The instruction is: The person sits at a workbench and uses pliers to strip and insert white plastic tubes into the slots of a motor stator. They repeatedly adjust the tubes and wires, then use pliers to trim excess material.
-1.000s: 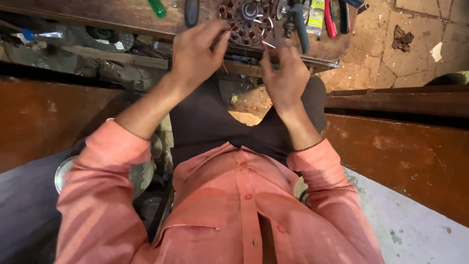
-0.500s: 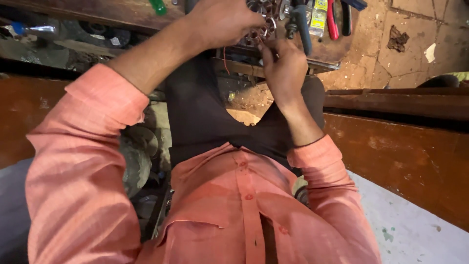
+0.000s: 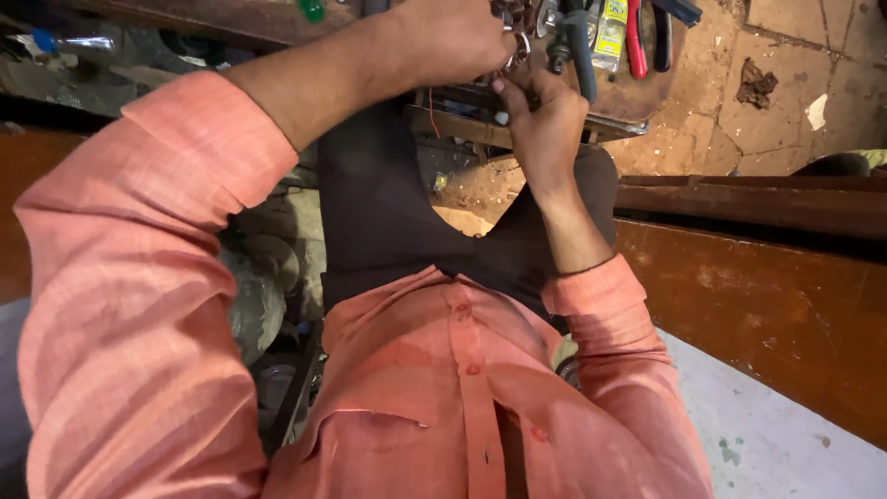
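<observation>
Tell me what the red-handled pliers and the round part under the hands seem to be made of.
The red-handled pliers: handles look coated in glossy plastic or rubber, shown by the even bright colour. The round part with copper-coloured windings under the left hand and right hand: probably metal with copper wire, judging by reddish-brown strands; mostly hidden.

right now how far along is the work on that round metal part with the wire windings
Done: hard to judge, since the round wound part is mostly cut off at the top edge. In hand: the left hand covers it from the left while the right hand pinches at its lower edge, near a thin red wire. Left: the red-handled pliers and blue-handled tool lie untouched on the bench.
</observation>
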